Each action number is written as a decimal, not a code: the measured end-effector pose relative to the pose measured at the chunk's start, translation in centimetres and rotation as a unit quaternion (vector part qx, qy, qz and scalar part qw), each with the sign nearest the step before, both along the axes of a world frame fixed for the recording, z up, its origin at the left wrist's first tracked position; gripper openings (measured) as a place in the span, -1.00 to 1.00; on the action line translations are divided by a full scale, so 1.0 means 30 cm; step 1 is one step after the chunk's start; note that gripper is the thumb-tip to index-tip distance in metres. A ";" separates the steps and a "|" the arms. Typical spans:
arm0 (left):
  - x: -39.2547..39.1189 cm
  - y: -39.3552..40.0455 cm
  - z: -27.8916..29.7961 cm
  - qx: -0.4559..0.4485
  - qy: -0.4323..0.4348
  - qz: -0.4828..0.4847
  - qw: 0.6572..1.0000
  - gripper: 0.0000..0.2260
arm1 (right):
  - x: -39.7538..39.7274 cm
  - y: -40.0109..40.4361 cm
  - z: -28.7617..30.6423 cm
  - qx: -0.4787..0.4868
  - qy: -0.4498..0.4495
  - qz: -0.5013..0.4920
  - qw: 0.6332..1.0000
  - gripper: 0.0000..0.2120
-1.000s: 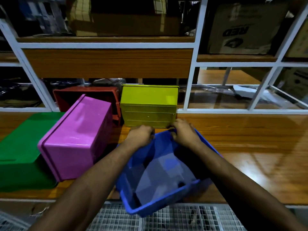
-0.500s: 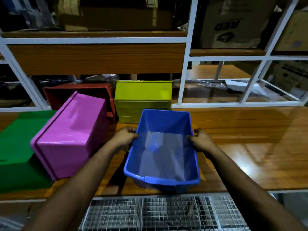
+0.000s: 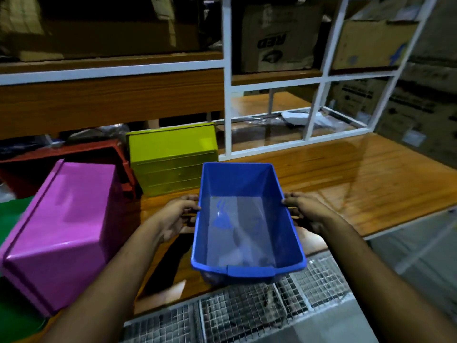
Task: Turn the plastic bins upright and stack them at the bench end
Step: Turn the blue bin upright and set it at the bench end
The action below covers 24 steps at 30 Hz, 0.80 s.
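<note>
A blue plastic bin (image 3: 244,219) is upright, its open top facing me, at the near edge of the wooden bench (image 3: 358,184). My left hand (image 3: 176,216) grips its left long rim and my right hand (image 3: 303,210) grips its right long rim. A pink bin (image 3: 66,231) lies upside down to the left. Behind it a red bin (image 3: 74,154) lies on its side, and a yellow-green bin (image 3: 173,157) sits bottom up at the back. A green bin (image 3: 12,211) shows at the far left edge, partly cut off.
A white metal shelf frame (image 3: 226,95) with cardboard boxes (image 3: 279,38) rises behind the bench. Bare bench surface stretches to the right, ending near stacked boxes (image 3: 420,112). A wire mesh rack (image 3: 247,313) lies below the bench's front edge.
The blue bin went from tilted toward me to upright. My hands moved from its far rim to its two long sides. The view has swung to the right.
</note>
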State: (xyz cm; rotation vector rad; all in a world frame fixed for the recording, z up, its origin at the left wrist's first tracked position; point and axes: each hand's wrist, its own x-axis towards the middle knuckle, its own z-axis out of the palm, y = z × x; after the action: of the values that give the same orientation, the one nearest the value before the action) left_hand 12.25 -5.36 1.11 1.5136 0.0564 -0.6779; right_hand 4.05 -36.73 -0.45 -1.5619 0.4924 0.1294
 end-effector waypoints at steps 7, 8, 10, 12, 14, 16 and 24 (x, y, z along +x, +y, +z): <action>-0.070 -0.315 0.013 -0.018 -0.004 -0.141 0.990 -0.65 | -0.328 -0.216 0.000 0.052 -0.030 -0.134 0.989 -0.68; -0.088 -0.375 0.011 -0.018 -0.005 -0.157 0.987 -0.66 | -0.385 -0.252 0.003 0.052 -0.032 -0.154 0.986 -0.68; -0.124 -0.499 0.002 -0.019 -0.007 -0.189 0.982 -0.66 | -0.502 -0.324 0.012 0.058 -0.047 -0.193 0.978 -0.68; -0.166 -0.632 0.007 -0.014 -0.014 -0.218 0.976 -0.64 | -0.617 -0.402 0.017 0.065 -0.064 -0.225 0.970 -0.68; -0.230 -0.789 0.017 -0.012 -0.022 -0.242 0.970 -0.64 | -0.745 -0.487 0.021 0.067 -0.076 -0.272 0.957 -0.71; -0.303 -0.951 0.022 -0.018 -0.026 -0.267 0.963 -0.65 | -0.864 -0.585 0.016 0.074 -0.090 -0.323 0.939 -0.75; -0.593 -1.567 0.024 -0.029 -0.034 -0.350 0.936 -0.66 | -1.218 -1.059 0.014 0.053 -0.112 -0.427 0.896 -0.79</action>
State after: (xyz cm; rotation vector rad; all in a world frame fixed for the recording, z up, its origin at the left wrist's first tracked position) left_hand -5.55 -52.38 1.84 1.4905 -0.5776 -1.1770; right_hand -32.51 -68.49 -0.03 -1.1155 0.9248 -0.6818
